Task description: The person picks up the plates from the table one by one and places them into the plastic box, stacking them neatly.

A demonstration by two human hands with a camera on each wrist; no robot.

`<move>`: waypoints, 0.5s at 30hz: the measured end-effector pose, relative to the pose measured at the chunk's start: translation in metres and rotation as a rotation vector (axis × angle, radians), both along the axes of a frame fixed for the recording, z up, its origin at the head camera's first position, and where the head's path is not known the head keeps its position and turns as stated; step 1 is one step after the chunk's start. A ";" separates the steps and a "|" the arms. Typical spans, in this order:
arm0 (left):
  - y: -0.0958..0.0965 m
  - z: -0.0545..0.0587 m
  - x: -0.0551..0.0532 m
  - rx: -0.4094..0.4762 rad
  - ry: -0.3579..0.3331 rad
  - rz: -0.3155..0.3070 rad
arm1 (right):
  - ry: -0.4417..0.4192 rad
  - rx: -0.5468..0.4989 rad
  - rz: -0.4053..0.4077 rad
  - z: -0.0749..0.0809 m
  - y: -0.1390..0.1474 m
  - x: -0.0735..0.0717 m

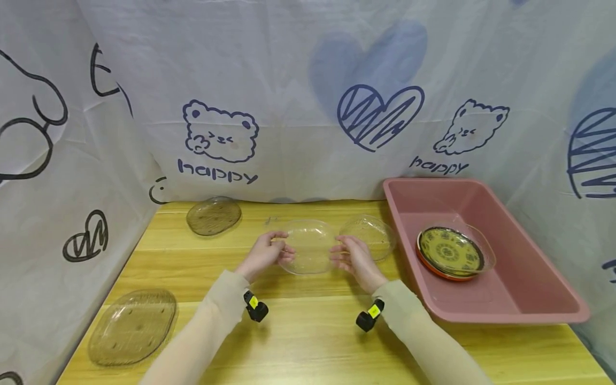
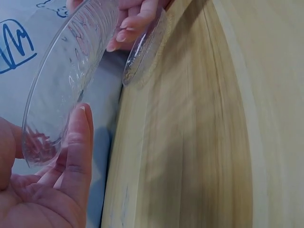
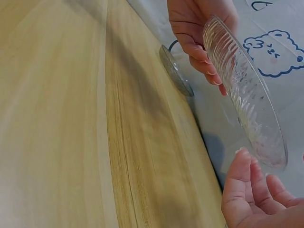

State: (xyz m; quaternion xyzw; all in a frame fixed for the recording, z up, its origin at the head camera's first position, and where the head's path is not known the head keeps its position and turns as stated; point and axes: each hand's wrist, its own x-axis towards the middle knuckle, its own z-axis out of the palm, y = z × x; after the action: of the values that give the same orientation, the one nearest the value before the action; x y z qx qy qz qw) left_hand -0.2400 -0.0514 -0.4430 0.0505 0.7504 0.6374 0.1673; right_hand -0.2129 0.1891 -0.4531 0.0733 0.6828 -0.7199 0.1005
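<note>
A clear ribbed plate [image 1: 309, 248] is held up over the wooden table by both hands. My left hand [image 1: 270, 250] pinches its left edge, thumb on the rim and fingers underneath, as the left wrist view shows with the plate [image 2: 71, 71] tilted. On the opposite edge, my right hand [image 1: 353, 259] holds the plate with its fingers below it; the thumb is mostly out of sight in the right wrist view, where the fingers [image 3: 240, 178] lie near the plate's rim [image 3: 280, 147]. Just behind the right hand, another clear plate [image 1: 369, 235] rests on the table.
At the right stands a pink tub [image 1: 524, 267]. Inside it, a yellow patterned plate [image 1: 449, 251] with a dark rim sits over something orange, overlapped by a clear dish [image 1: 487, 251]. Brownish clear plates lie at the back left [image 1: 214, 216] and front left [image 1: 132, 327]. Printed curtains [image 1: 298, 96] enclose the table.
</note>
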 end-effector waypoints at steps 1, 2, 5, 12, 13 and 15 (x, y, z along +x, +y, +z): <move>0.002 0.000 0.001 0.000 0.003 0.001 | -0.006 -0.001 0.003 0.000 0.000 0.000; 0.003 0.000 0.001 -0.001 0.007 0.002 | -0.011 -0.005 0.002 0.001 0.001 -0.001; 0.008 0.000 0.003 0.004 0.006 0.019 | -0.025 -0.019 0.003 0.001 0.002 -0.002; 0.017 -0.001 0.007 0.020 0.024 0.034 | -0.051 -0.067 -0.001 0.001 0.004 -0.003; 0.018 -0.001 0.008 0.021 0.023 0.035 | -0.054 -0.067 -0.002 0.001 0.004 -0.004; 0.020 -0.002 0.009 0.028 0.026 0.031 | -0.057 -0.070 -0.003 0.001 0.004 -0.004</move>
State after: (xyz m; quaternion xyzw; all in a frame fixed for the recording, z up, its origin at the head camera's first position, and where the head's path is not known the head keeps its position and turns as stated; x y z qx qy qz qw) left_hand -0.2312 -0.0315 -0.4453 0.0495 0.7444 0.6496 0.1466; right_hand -0.2164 0.1929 -0.4523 0.0909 0.6540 -0.7411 0.1213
